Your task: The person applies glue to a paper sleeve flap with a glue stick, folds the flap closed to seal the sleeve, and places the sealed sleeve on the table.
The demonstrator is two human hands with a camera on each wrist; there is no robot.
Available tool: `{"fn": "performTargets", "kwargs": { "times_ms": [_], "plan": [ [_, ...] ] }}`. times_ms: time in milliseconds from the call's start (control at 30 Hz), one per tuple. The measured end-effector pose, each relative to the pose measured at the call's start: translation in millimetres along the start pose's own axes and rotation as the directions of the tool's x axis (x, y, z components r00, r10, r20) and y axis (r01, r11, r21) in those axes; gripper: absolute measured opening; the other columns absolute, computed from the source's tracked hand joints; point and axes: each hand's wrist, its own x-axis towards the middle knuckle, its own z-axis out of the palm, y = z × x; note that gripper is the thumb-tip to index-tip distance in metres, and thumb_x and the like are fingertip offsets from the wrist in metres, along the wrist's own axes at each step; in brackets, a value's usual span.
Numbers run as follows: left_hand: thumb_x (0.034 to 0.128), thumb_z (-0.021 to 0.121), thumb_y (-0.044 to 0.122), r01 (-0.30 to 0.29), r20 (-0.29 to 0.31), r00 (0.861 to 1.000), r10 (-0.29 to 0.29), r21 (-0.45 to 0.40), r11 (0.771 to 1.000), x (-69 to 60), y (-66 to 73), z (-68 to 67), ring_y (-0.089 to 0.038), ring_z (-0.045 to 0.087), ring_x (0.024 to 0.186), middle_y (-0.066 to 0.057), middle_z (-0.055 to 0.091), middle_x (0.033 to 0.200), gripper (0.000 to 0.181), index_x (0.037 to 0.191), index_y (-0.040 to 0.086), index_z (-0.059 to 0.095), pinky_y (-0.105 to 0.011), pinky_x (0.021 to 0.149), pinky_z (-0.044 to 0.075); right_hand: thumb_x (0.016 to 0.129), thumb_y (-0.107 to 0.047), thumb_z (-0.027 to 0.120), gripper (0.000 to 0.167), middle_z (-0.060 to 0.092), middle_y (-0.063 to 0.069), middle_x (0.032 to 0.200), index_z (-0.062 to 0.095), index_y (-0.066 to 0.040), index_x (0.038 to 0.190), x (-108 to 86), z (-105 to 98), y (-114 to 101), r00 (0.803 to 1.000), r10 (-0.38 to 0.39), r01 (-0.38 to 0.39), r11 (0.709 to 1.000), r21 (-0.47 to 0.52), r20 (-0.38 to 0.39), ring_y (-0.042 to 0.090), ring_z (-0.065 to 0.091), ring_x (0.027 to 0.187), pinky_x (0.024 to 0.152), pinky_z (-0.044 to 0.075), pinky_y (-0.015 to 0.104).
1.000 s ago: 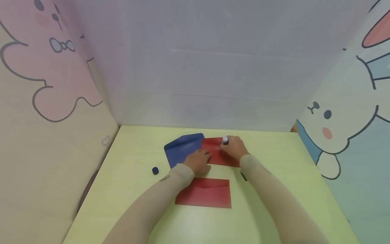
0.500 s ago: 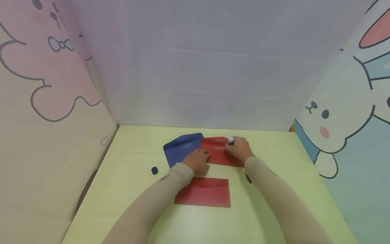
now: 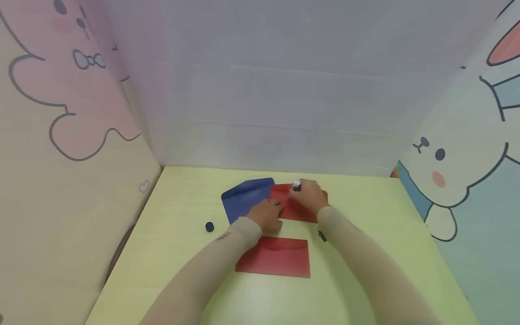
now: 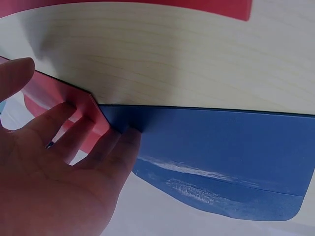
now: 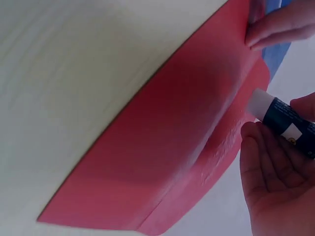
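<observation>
My right hand (image 3: 310, 195) grips a glue stick (image 5: 290, 123) with a dark label. The stick's white end is at the raised flap (image 5: 229, 147) of the far red envelope (image 3: 298, 213), where whitish smears show. The left hand (image 3: 266, 214) lies with fingers spread, its fingertips (image 4: 132, 135) touching the red envelope and the neighbouring blue envelope (image 3: 243, 201). The blue envelope's flap is open too and bears whitish streaks in the left wrist view. Partly under the left forearm lies a second red envelope (image 3: 278, 262), flap folded down.
A small dark cap (image 3: 209, 226) stands on the pale yellow table (image 3: 183, 198), left of the blue envelope. Walls with cartoon animals rise at both sides, and a plain pale wall (image 3: 268, 144) closes off the back.
The right hand with the glue stick slid right along the red envelope's flap, then came back left. The left hand has stayed in place. The view has shifted slightly.
</observation>
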Motion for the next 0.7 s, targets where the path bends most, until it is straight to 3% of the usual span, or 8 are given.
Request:
{"fn": "performTargets", "kwargs": {
  "times_ms": [200, 367, 700],
  "plan": [
    [0.1128, 0.065, 0.036, -0.005, -0.001, 1.000, 0.005, 0.024, 1.000, 3.5, -3.0, 3.6, -0.034, 0.046, 0.177, -0.002, 0.051, 0.188, 0.066, 0.177, 0.021, 0.056, -0.053, 0.142, 0.046, 0.108, -0.026, 0.080, 0.024, 0.076, 0.012, 0.097, 0.077, -0.003, 0.114, 10.7, 14, -4, 0.998, -0.005, 0.010, 0.997, -0.079, 0.063, 0.025, 0.067, 0.086, 0.080, 0.058, 0.037],
    [0.1132, 0.065, 0.035, 0.001, -0.004, 1.000, -0.001, 0.047, 0.999, 5.6, -0.4, 5.4, -0.032, 0.047, 0.176, -0.001, 0.051, 0.188, 0.066, 0.177, 0.022, 0.056, -0.053, 0.141, 0.047, 0.107, -0.027, 0.080, 0.026, 0.075, 0.013, 0.097, 0.075, -0.003, 0.113, 9.1, 8, 3, 0.998, -0.011, 0.017, 0.994, -0.104, 0.056, 0.027, 0.068, 0.086, 0.082, 0.060, 0.040],
    [0.1157, 0.062, 0.031, -0.007, 0.005, 1.000, 0.007, 0.009, 1.000, -7.2, 4.3, -5.4, -0.034, 0.044, 0.178, -0.003, 0.050, 0.188, 0.064, 0.178, 0.020, 0.055, -0.053, 0.143, 0.044, 0.104, -0.024, 0.077, 0.020, 0.071, 0.012, 0.091, 0.071, -0.006, 0.100, 3.4, -8, 33, 1.000, -0.016, 0.019, 0.990, -0.140, 0.020, 0.026, 0.061, 0.083, 0.082, 0.057, 0.043]
  ]
}}
